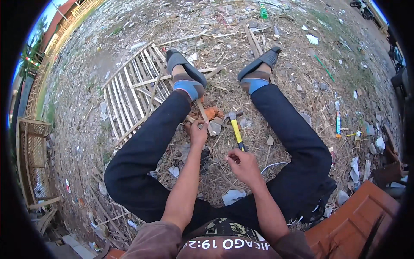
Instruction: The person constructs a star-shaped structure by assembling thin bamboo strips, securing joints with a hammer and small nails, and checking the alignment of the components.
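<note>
My left hand (197,132) is closed around the lower end of a thin wooden slat (202,110), between my legs and near my left foot. A second short piece of wood shows beside its fingers. My right hand (244,165) is held lower, with thumb and forefinger pinched together; whatever is between them is too small to make out. Just beyond it lies a hammer (236,130) with a yellow and black handle, its metal head pointing away from me. Orange crumpled material (212,113) lies on the ground behind the slat.
A slatted wooden panel (133,86) lies past my left leg. Loose wooden strips (253,41) stretch out near my right shoe (260,64). Litter and dry straw cover the ground. A brown panelled wooden board (355,220) is at the lower right, and a lattice frame (34,162) stands far left.
</note>
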A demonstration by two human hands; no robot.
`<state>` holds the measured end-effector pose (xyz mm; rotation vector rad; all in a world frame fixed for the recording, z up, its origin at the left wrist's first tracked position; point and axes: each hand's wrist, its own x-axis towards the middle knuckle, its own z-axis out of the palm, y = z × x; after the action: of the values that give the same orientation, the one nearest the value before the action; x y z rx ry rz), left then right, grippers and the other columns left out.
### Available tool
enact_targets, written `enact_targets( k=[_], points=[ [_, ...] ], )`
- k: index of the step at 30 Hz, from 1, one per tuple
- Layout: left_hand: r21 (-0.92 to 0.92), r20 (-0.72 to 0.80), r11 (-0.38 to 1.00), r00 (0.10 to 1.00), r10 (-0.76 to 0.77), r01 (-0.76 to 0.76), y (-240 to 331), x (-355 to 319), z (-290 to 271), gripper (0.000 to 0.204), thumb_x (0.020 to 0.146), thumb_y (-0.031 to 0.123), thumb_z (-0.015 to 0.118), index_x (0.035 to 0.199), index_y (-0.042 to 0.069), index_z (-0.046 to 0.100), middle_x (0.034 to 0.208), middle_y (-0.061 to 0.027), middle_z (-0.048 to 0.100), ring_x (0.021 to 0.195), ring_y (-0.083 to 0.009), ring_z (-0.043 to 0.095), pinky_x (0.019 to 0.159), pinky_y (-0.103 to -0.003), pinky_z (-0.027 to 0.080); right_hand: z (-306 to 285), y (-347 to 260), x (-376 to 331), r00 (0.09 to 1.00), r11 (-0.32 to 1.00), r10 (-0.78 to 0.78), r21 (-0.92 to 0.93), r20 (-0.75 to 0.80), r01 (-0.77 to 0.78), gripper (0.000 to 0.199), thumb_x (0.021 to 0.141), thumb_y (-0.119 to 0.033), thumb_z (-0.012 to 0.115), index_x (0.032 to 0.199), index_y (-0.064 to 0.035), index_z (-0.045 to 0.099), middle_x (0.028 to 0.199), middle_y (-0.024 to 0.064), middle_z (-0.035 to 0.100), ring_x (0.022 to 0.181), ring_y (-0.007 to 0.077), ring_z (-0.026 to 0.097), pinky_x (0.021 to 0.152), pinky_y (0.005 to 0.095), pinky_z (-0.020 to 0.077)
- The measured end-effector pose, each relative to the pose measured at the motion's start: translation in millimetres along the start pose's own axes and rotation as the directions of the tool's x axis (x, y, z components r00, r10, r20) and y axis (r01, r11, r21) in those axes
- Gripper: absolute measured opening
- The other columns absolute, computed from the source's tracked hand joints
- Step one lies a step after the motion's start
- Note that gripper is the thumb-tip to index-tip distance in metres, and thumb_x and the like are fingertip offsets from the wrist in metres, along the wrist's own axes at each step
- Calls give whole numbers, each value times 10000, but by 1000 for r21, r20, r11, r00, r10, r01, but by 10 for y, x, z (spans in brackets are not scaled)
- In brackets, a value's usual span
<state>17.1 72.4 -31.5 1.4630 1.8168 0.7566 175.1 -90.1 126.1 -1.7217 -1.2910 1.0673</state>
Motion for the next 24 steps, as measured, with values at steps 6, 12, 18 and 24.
enact_targets(
  k=[6, 12, 18, 24],
  points=[
    [-33, 20, 998, 998, 60, -59, -4, -21, -46, 281, 799, 282, 785, 913, 57, 662, 1138, -203, 485, 1126, -354, 426, 1006, -412, 327, 21, 46, 6, 1000, 1000, -3, 0, 4, 3, 141, 855, -109, 659, 965, -20, 655, 786, 150, 693, 729, 279, 701, 673, 362, 542],
    [-26, -47, 992, 992, 119, -120, -17, -36, -47, 305, 768, 243, 802, 955, 67, 639, 1113, -167, 482, 1067, -321, 474, 952, -398, 375, 53, 69, -1, 1000, 1000, -3, -14, 11, 3, 143, 852, -102, 672, 962, -12, 664, 766, 133, 690, 696, 232, 686, 662, 335, 534],
    [85, -106, 989, 986, 127, -118, 121, -100, -110, 405, 763, 310, 802, 1052, 117, 593, 1140, -157, 504, 1094, -356, 488, 980, -444, 363, 79, 138, 19, 999, 999, -26, -20, -21, 26, 139, 850, -93, 679, 951, 2, 667, 736, 113, 683, 655, 178, 665, 635, 306, 520],
    [170, -151, 984, 986, 76, -50, 245, -193, -157, 366, 766, 314, 797, 1008, 105, 617, 1121, -180, 524, 1091, -364, 492, 970, -448, 362, 46, 182, 40, 999, 999, 41, -28, 21, -40, 146, 849, -105, 661, 971, -24, 658, 788, 156, 697, 751, 280, 710, 692, 363, 548]
  ],
)
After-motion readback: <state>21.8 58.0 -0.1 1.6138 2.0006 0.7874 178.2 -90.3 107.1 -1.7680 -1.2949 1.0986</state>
